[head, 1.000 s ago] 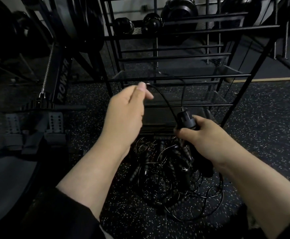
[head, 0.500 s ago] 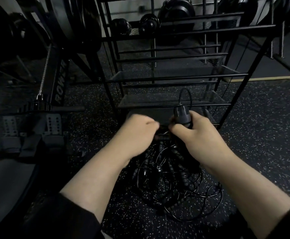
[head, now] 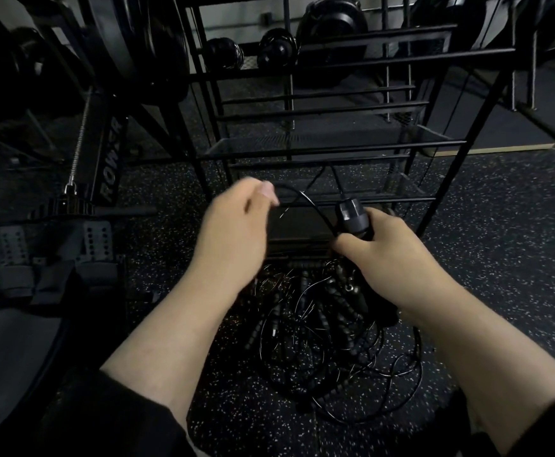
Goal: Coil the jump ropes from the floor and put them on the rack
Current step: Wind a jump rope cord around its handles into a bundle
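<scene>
Speckled black rubber floor [head: 500,258] carries a black wire rack [head: 319,150]; before its front edge lies a tangled pile of thin black jump ropes [head: 319,341]. Right hand [head: 388,258] grips one handle [head: 352,216]; left hand [head: 233,232] pinches its light, springy cord [head: 305,199], best gathered near the handle.

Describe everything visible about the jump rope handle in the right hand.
The jump rope handle is black, looks like plastic, with a ridged collar at its top. It stands roughly upright in the right hand, whose fingers wrap its lower part. A thin black cord arcs from near it to the left hand, which pinches it. It is held in front of the rack's lower shelves.
</scene>
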### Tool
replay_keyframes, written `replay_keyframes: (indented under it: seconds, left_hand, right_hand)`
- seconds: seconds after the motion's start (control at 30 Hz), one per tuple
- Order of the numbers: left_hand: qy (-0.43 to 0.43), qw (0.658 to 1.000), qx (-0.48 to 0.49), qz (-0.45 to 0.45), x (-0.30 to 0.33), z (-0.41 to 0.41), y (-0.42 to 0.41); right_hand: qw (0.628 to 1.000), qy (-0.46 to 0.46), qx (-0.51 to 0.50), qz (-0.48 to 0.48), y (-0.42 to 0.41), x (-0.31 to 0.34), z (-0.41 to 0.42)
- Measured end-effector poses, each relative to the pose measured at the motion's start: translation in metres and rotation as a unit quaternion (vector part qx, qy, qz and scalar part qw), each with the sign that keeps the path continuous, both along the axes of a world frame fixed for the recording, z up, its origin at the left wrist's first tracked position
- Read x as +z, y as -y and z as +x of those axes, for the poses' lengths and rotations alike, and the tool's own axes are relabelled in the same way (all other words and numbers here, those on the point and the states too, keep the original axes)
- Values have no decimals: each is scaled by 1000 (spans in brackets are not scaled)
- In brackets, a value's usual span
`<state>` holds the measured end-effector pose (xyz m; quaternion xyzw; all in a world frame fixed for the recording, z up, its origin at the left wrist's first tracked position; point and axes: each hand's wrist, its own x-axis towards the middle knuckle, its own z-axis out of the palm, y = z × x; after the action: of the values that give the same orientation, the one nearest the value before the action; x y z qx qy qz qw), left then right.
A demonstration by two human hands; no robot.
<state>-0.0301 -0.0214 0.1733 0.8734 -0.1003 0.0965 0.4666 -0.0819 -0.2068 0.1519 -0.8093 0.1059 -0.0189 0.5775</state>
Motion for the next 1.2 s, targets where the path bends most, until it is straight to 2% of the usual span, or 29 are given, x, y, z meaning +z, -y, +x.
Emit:
replay_keyframes:
  seconds: [0.1,0.2,0.3,0.43,0.5,0.6,0.63,0.73,0.87,0.97,1.03,1.1,1.2]
  left_hand:
    - [29,994,85,-68,4,8,-12]
    - [5,992,102,-73,2,12,-19]
    - [-20,997,69,-28,-3,12,-17]
    - [4,1000,17,20,2,1,-6]
    - [-63,995,-52,58,0,-4,0]
    - [-144,958,-144,200,-11,-11,8]
    - [-163,947,-168,220,-14,-13,9]
    - [-177,941,-211,195,-21,-16,12]
    - [-159,946,-209,189,-24,-15,15]
    - [-147,961,-187,141,-25,-13,18]
    - [-151,975,-144,78,-24,-13,20]
    - [-182,977,-105,-25,-22,-13,20]
    - [-234,953,-43,-188,-19,-15,24]
  right_hand:
    - [1000,0,-12,0,1,-1,1]
    - [1000,12,-16,-3,0,-3,0]
    - [999,30,-25,-10,-4,-1,1]
    - [999,38,-29,5,-8,2,1]
    - [998,51,-26,13,-10,3,1]
    - [997,63,-19,32,-12,7,-1]
    - [997,66,-17,42,-13,9,-2]
    - [993,73,-7,91,-16,14,-4]
    - [981,72,-2,181,-18,18,-6]
    - [970,54,-28,236,-13,19,-4]
    - [985,31,-37,166,-2,15,-2]
    - [995,-12,-6,96,6,11,-1]
    - [993,-58,74,71,9,10,-1]
